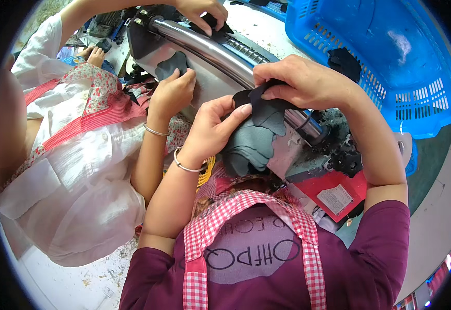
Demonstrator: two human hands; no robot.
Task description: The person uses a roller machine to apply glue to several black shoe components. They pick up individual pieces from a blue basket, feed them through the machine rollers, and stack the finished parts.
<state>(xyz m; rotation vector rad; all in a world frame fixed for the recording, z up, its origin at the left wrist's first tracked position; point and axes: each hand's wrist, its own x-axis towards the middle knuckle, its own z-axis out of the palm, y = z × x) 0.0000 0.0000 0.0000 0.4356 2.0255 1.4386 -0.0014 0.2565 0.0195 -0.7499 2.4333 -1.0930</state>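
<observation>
Behind both hands runs a steel roller machine (220,51), a blue plastic basket (391,62) beyond the right. The left hand (212,129) cradles a stack of dark fabric cut-pieces (254,142); the right hand (303,82) pinches the top piece's edge. They look light, limp and thin, best lifted at an edge. A co-worker's hand (171,93) presses another piece nearby.

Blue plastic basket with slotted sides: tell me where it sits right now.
In the head view, the blue plastic basket sits at the upper right, beyond the right hand and beside the shiny metal roller.
</observation>
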